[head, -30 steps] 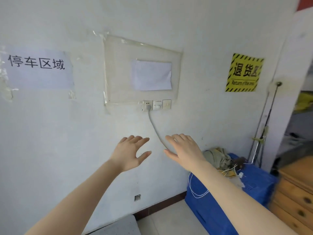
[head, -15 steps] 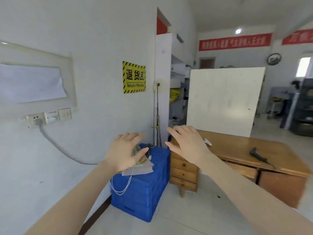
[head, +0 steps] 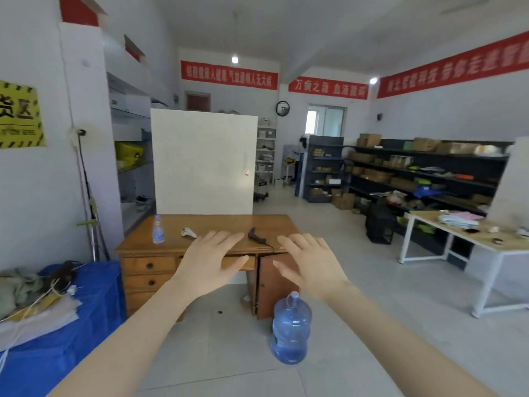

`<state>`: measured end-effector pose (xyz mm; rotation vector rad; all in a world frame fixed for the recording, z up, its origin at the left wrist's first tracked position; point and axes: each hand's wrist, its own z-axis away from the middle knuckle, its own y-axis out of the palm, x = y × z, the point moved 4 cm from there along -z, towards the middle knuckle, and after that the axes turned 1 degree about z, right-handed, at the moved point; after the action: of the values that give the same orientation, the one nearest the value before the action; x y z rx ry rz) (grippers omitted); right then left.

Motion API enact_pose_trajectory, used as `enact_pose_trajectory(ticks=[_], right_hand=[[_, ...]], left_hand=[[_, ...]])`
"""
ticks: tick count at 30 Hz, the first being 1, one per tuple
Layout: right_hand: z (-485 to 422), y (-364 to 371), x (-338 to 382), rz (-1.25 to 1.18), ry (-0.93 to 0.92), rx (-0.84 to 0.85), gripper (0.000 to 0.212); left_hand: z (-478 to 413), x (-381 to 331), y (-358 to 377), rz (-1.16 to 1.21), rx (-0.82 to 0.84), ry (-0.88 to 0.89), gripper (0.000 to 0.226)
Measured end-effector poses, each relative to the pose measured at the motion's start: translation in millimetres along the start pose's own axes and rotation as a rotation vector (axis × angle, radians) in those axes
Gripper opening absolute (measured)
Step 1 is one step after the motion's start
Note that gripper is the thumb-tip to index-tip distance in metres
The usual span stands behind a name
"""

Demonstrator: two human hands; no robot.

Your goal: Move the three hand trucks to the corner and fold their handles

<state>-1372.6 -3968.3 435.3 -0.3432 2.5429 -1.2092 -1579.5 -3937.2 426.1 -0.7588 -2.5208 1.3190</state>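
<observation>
Head view. Hands: your left hand (head: 210, 263) and right hand (head: 310, 267) are both raised in front of you, palms down, fingers straight and spread, holding nothing and touching nothing. They hang side by side, apart from each other, in line with the front edge of a wooden desk (head: 171, 249).

On the desk stand a small water bottle (head: 158, 230), upright near the left end, a white handheld item (head: 189, 232) and a black handheld item (head: 256, 236). A white board (head: 203, 164) rises upright behind the desk. A large blue water jug (head: 290, 330) stands on the floor under your right forearm, and a blue crate (head: 71, 339) sits at lower left.

Hand trucks: you cannot tell where they are. A dark wheeled frame (head: 261, 190) just past the board's right edge is too small to identify, so its long axis and heading cannot be read.
</observation>
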Motion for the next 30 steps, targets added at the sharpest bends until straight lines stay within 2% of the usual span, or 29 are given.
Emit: enact_pose_trajectory(ticks=[4,8,16,25,30], right_hand=[[43.8,-9.9,-85.8,0.052,0.104,0.031,0.050],[69.0,-7.9,-150.0,0.106,0.169,0.074,0.052],[58.1,34.7,-263.9,0.114,0.253,0.103,0.054],[8.2,94.0,-435.6,0.168,0.375,0.121,0.048],[-7.1,125.7,-524.0,0.202,0.430,0.130,0.046]], left_hand=[[-46.2,-84.2,45.9,0.062,0.016,0.111,0.063],[-88.6,-133.6,81.9,0.112,0.022,0.171,0.063],[-193.6,-187.7,164.1,0.151,0.034,0.302,0.064],[-365.9,-227.2,288.5,0.304,0.029,0.358,0.062],[-457.1,-273.7,358.4,0.355,0.046,0.460,0.059]])
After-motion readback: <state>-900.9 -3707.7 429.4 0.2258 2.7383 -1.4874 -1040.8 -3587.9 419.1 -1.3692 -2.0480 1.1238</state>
